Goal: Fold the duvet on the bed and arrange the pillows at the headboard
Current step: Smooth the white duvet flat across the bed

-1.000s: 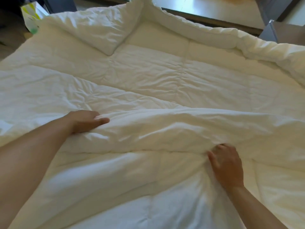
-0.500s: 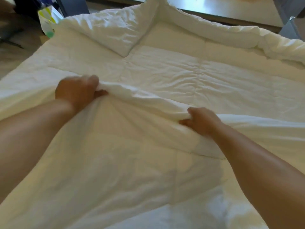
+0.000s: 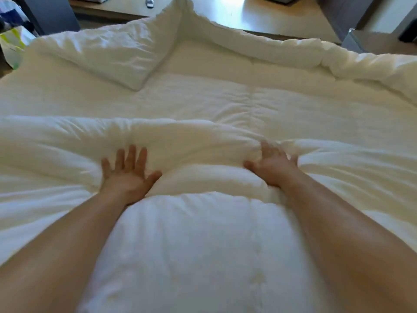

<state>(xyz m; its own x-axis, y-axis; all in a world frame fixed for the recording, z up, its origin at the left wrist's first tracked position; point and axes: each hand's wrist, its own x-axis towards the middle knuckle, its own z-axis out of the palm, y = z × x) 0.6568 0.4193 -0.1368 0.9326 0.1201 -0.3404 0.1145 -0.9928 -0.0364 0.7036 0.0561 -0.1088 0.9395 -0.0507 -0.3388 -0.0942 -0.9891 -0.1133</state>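
- The white duvet is spread over the whole bed, with a puffy ridge raised across the middle where the near part has been laid over.
- The left hand and the right hand are pressed flat on the near side of that ridge; the fingers are spread and released, with nothing grasped.
- As no edge is pinched, the ridge could spring back or slide towards the near side once the pressure is lifted, because the filling looks thick and springy.
- Only the middle is pressed, so the left and right ends of the ridge may be left uneven and the fold skewed.
- The far left corner is turned over on itself and the far right edge is bunched; if these are folded in as they lie, a lumpy stack is likely.
- No pillow can be made out with certainty.
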